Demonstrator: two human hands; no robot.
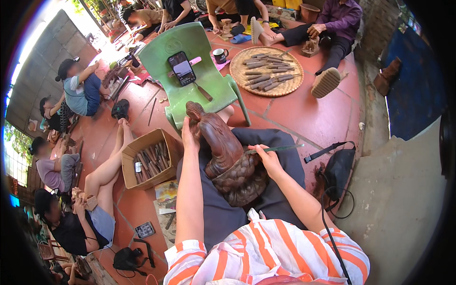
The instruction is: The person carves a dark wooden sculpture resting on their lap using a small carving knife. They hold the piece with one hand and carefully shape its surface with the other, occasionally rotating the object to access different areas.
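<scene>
A dark brown carved wooden statue, a seated figure with a knobbly head and a petal-carved base, leans across my lap on dark cloth. My left hand grips it by the head and shoulder; some of the fingers are hidden behind it. In my right hand, closed in a pinch, is a slim green hand tool. One end of the tool reaches the statue's side just above the base, while the other points off to the right. Its exact kind is hard to make out.
Ahead stands a green plastic chair bearing a phone and a chisel-like tool. A round woven tray holds several tools. Left of my lap is a cardboard box of tools. A black bag lies right; several people sit around.
</scene>
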